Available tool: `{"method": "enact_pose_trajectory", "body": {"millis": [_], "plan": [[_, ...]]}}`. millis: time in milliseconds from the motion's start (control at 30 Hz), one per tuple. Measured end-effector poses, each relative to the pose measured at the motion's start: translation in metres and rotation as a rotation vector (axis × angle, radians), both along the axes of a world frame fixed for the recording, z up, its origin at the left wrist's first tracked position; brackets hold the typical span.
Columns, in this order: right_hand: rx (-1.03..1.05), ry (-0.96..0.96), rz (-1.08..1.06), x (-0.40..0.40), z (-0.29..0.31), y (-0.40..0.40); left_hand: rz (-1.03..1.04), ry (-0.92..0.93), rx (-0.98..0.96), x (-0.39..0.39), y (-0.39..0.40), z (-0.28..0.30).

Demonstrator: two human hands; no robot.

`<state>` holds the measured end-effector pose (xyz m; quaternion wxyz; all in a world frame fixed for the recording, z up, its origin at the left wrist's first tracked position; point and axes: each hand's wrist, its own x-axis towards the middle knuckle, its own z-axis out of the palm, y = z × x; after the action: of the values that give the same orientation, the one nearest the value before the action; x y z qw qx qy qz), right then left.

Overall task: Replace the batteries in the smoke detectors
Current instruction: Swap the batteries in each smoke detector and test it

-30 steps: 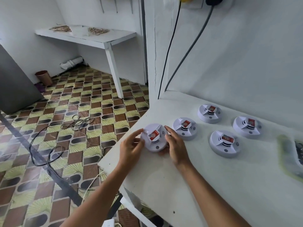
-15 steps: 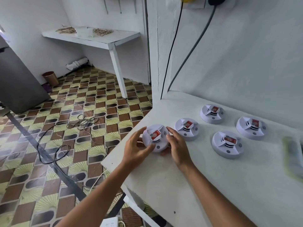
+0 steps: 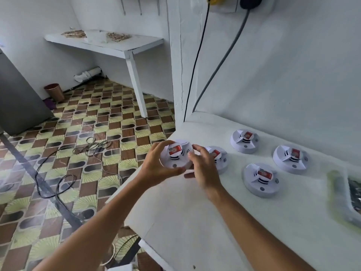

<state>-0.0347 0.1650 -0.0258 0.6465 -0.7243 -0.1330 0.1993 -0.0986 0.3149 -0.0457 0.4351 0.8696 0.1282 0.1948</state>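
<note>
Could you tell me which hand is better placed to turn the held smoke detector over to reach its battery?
Probably the left hand: it grips the smoke detector around the rim, while the right hand only touches its side.

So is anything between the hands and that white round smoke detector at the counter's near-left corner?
Nothing visible. The left hand grips the white round smoke detector with the red label directly, and the right hand is at its right edge. The neighbouring white detector sits partly hidden behind the right hand, not between.
</note>
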Motion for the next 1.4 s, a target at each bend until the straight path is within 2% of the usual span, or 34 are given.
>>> {"method": "enact_pose_trajectory", "body": {"millis": [133,300,467,633,767,867,1067,1400], "plan": [[-0.078,-0.172,-0.186,0.03,0.023,0.006,-0.1,0.008,0.055,0.054,0.022,0.014],[-0.213,-0.267,-0.331,0.076,0.039,-0.022,-0.21,0.067,0.161,0.117,0.025,0.02],[-0.481,-0.345,-0.505,0.121,0.027,-0.059,-0.3,0.159,0.173,0.172,0.017,0.012],[-0.798,-0.394,-0.392,0.139,-0.002,-0.07,-0.339,0.238,0.166,0.206,0.02,-0.004],[-0.945,-0.416,-0.265,0.149,-0.015,-0.066,-0.364,0.229,0.157,0.214,0.023,-0.013],[-0.929,-0.372,-0.256,0.154,-0.021,-0.064,-0.392,0.217,0.175,0.213,0.023,-0.014],[-0.901,-0.383,-0.272,0.155,-0.026,-0.067,-0.452,0.308,0.211,0.221,0.029,-0.016],[-0.929,-0.415,-0.257,0.155,-0.022,-0.07,-0.425,0.359,0.185,0.228,0.022,-0.01]]}}
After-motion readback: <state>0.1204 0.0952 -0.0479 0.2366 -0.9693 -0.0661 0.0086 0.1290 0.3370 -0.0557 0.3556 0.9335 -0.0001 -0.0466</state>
